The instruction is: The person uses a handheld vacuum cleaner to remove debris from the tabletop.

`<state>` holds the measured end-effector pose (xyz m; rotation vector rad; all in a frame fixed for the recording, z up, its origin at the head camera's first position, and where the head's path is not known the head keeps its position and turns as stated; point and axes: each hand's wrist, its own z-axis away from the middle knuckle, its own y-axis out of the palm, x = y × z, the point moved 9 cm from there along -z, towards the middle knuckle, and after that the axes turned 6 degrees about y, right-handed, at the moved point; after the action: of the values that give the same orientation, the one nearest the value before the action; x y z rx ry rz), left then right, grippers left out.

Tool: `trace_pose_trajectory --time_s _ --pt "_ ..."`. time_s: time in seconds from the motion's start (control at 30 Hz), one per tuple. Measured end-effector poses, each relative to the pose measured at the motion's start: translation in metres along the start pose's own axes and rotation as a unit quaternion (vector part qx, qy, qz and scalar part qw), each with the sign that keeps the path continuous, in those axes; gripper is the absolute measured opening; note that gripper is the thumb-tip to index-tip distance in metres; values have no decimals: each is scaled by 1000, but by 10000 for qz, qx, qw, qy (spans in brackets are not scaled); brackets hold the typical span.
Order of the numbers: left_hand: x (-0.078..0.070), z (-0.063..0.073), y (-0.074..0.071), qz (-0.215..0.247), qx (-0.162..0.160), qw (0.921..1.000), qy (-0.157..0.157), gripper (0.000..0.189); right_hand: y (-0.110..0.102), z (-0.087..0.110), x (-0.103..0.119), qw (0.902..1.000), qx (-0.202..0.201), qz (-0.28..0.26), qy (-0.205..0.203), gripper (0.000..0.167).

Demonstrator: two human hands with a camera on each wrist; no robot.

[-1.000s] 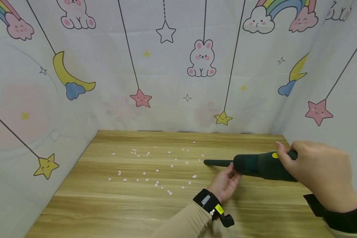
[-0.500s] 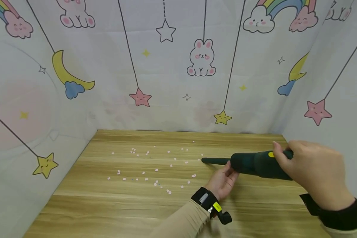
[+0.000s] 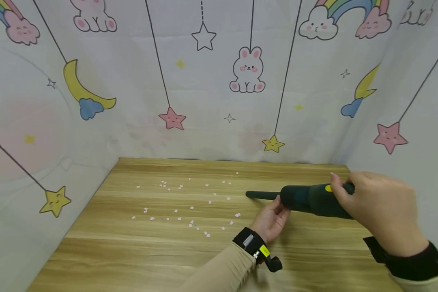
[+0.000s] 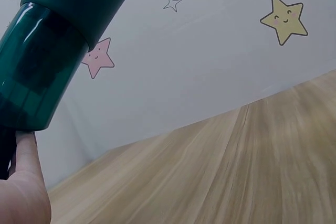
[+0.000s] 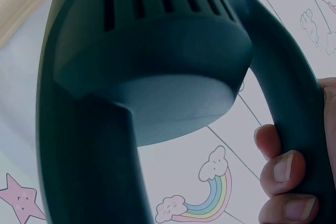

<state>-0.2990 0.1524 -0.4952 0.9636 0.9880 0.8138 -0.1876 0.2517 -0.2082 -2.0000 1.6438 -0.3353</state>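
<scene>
A dark green handheld vacuum cleaner with a slim nozzle is held low over the wooden table, pointing left in the head view. My right hand grips its handle, with fingertips curled round it in the right wrist view. My left hand holds the front end from below, where the nozzle joins the body. In the left wrist view its digit touches the rim of the see-through dust cup. Small white paper scraps lie scattered left of the nozzle tip.
The wooden table is enclosed at the back and sides by a white cloth printed with stars, rabbits and rainbows. Scraps spread over the table's middle and back, several of them near its centre.
Both hands and the vacuum cleaner have shifted slightly left and up in the head view. Two scraps that lay by the nozzle tip no longer show.
</scene>
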Motion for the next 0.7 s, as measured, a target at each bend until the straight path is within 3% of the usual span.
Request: trace_pose_trajectory --time_s 0.37,0.7 --pt "-1 2 -4 -64 -178 9998 -21 26 2 0 -5 10000 -9 -76 14 57" --pt "5 15 -8 -155 -433 9986 -270 19 0 -5 -15 9998 -52 -187 4 55"
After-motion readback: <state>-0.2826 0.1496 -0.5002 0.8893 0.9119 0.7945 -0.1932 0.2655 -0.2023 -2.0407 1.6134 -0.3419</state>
